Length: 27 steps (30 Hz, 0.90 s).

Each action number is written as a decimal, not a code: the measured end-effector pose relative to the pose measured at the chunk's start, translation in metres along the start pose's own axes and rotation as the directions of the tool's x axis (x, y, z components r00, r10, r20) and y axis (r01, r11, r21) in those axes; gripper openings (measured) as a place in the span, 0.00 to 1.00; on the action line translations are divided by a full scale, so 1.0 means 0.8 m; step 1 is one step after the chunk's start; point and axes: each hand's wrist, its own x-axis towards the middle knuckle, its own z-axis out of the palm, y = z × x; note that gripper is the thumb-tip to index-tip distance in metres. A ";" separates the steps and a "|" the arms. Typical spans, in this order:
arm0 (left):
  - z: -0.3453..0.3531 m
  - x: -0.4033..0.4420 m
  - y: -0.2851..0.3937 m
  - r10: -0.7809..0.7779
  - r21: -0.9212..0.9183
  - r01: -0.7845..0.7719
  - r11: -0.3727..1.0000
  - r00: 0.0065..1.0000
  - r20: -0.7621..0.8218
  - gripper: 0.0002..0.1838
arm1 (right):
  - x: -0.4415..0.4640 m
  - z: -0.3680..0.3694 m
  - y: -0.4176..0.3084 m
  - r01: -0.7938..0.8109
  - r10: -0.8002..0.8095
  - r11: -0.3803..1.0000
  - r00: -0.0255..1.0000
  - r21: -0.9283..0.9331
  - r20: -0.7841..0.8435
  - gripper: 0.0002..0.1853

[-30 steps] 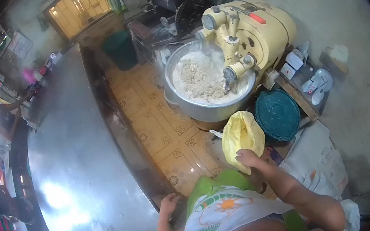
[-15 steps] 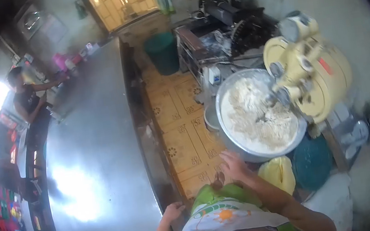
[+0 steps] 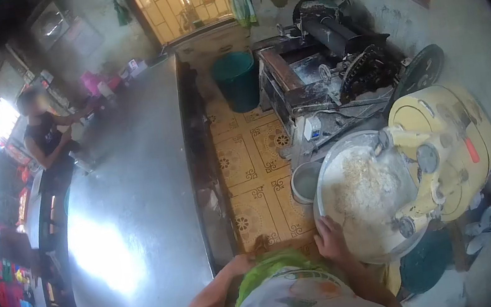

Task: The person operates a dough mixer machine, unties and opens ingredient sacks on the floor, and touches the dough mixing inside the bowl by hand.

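Observation:
My right hand (image 3: 331, 239) is at the near left rim of a large metal bowl (image 3: 392, 256), its fingers stretched out and holding nothing. Whether the fingertips press on the rim I cannot tell. White flour (image 3: 366, 183) lies heaped in the bowl. Over it reach the arms of a cream-coloured dough mixer (image 3: 439, 145). Beside the near corner of the metal table, my left hand (image 3: 241, 264) is close to the green cloth and printed apron (image 3: 296, 294) at my waist. Its fingers look loosely extended, with nothing visible in them.
A long metal table (image 3: 137, 187) runs along the left, where another person (image 3: 45, 131) stands at the far side. A white bucket (image 3: 305, 183) stands left of the bowl. Further back are a green bin (image 3: 235, 82) and a dark machine with gears (image 3: 343, 45). Tiled floor (image 3: 255, 177) runs between.
The mixer's arms have turned to a different position over the bowl. My right hand has come to the bowl's rim, and my left hand has moved in towards my waist. The view has shifted.

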 end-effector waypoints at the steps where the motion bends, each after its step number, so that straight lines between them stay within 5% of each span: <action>1: -0.011 0.019 -0.010 0.010 0.010 -0.010 1.000 1.000 0.009 0.22 | -0.006 0.007 0.010 -0.036 0.036 0.999 0.999 -0.037 -0.008 0.26; 6: -0.038 0.189 -0.119 0.165 0.159 -0.201 0.967 0.962 0.216 0.23 | -0.005 0.019 0.007 -0.227 0.243 0.933 0.970 -0.280 0.022 0.33; 8: -0.099 0.213 -0.099 0.284 0.210 -0.351 0.912 0.913 0.292 0.23 | 0.013 0.020 -0.004 -0.250 0.323 0.859 0.941 -0.446 0.096 0.38; 10: -0.153 0.235 -0.087 -0.058 0.361 -0.067 0.930 0.944 0.325 0.23 | 0.022 0.056 0.003 -0.473 0.529 0.780 0.848 -0.411 0.028 0.36; 11: -0.170 0.250 -0.108 0.211 0.237 -0.315 0.919 0.901 0.379 0.21 | 0.024 0.073 0.006 -0.525 0.589 0.744 0.808 -0.413 0.033 0.36; 14: -0.240 0.323 -0.131 0.071 -0.098 -0.043 0.994 0.950 0.305 0.16 | 0.100 0.063 -0.013 -0.600 0.632 0.676 0.771 -0.428 -0.083 0.40; 16: -0.231 0.430 -0.242 0.391 0.339 -0.489 0.804 0.863 0.319 0.16 | 0.130 0.069 -0.004 -0.694 0.718 0.622 0.690 -0.362 -0.089 0.42; 18: -0.248 0.459 -0.244 0.359 0.263 -0.468 0.844 0.855 0.373 0.15 | 0.155 0.066 0.006 -0.740 0.742 0.596 0.656 -0.311 -0.138 0.41; 21: -0.256 0.504 -0.245 0.400 0.482 -0.642 0.596 0.758 0.515 0.11 | 0.145 0.062 -0.002 -0.774 0.766 0.569 0.622 -0.280 -0.161 0.40; 22: -0.258 0.512 -0.228 0.210 0.254 -0.418 0.872 0.789 0.578 0.12 | 0.140 0.059 -0.003 -0.764 0.765 0.571 0.628 -0.299 -0.144 0.40; 23: -0.259 0.509 -0.218 0.138 0.167 -0.268 0.949 0.828 0.544 0.12 | 0.124 0.059 -0.002 -0.751 0.745 0.573 0.644 -0.328 -0.173 0.40; 25: -0.266 0.447 -0.126 -0.029 0.098 -0.029 0.995 0.838 0.545 0.13 | 0.093 0.034 -0.009 -0.764 0.760 0.561 0.628 -0.319 -0.168 0.40; 27: -0.270 0.403 -0.072 -0.089 0.104 0.035 0.994 0.810 0.580 0.15 | 0.058 0.024 -0.002 -0.741 0.721 0.593 0.663 -0.314 -0.201 0.38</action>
